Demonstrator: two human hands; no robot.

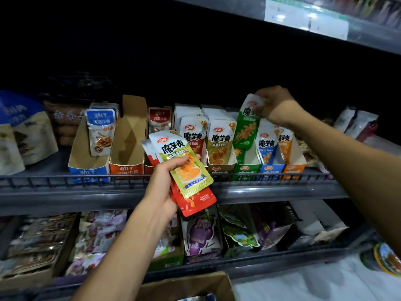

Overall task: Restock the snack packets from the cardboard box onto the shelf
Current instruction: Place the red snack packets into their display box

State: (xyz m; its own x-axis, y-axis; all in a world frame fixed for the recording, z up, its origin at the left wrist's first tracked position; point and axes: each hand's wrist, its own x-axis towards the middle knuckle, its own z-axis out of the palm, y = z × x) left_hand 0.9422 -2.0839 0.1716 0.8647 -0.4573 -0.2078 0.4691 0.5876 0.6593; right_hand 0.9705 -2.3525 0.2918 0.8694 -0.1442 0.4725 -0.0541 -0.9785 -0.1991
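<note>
My left hand (161,187) grips a small stack of snack packets in front of the shelf rail, a gold packet (182,161) on top and a red packet (195,203) beneath. My right hand (274,103) pinches the top of a green packet (246,127), which hangs upright over the green display box (247,168) on the shelf (65,192). The cardboard box (191,285) shows its open flaps at the bottom edge of the view.
Red, gold, blue and orange display boxes of the same snack flank the green one. An orange box (128,148) to the left stands nearly bare. A lower shelf (260,263) holds purple and green packets. An upper shelf edge (325,25) overhangs.
</note>
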